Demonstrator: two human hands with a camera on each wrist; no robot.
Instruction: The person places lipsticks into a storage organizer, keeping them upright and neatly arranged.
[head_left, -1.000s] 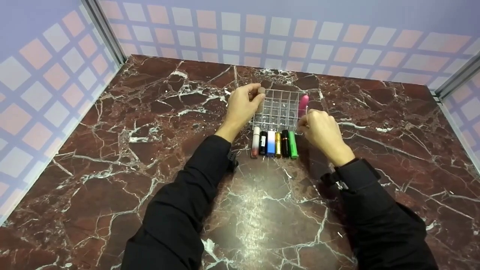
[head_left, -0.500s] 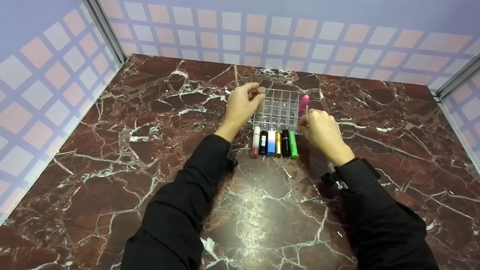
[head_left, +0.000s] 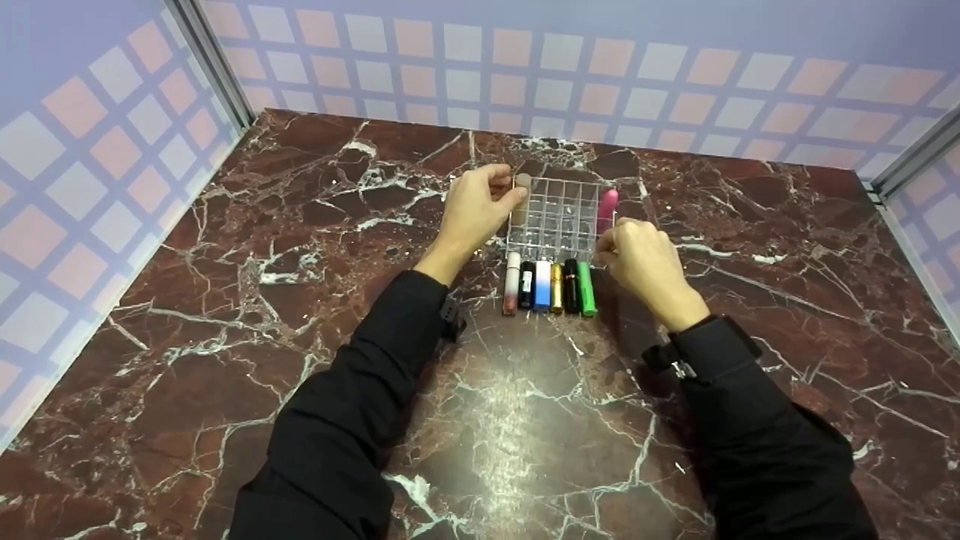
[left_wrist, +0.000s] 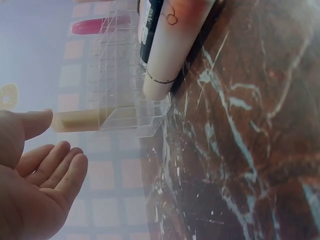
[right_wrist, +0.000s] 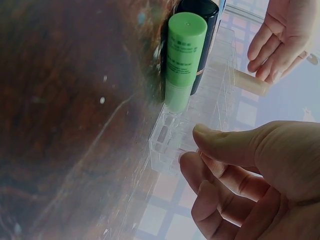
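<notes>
A clear divided organizer (head_left: 562, 217) stands on the table. My left hand (head_left: 478, 210) is beside its left side, with loose fingers and nothing in its grasp; the left wrist view shows a small gap between the thumb and a tan tube (left_wrist: 77, 121). That tube stands in a left corner compartment. At the right front corner my right hand (head_left: 646, 255) pinches the organizer's wall between thumb and index finger. A pink tube (head_left: 608, 204) stands in the right-hand column, partly hidden behind the right hand in the head view.
Several lipstick-like tubes lie side by side before the organizer: a white-and-red tube (head_left: 511, 283), a small black tube (head_left: 526, 285), a blue-and-white tube (head_left: 541, 286), a gold tube (head_left: 556, 288), another black tube (head_left: 572, 286) and a green tube (head_left: 586, 288). Patterned walls (head_left: 562, 67) border the marbled table (head_left: 337, 247).
My left hand has let go of the tan tube and drawn slightly left. The tube stays in the organizer. My right hand has not visibly moved.
</notes>
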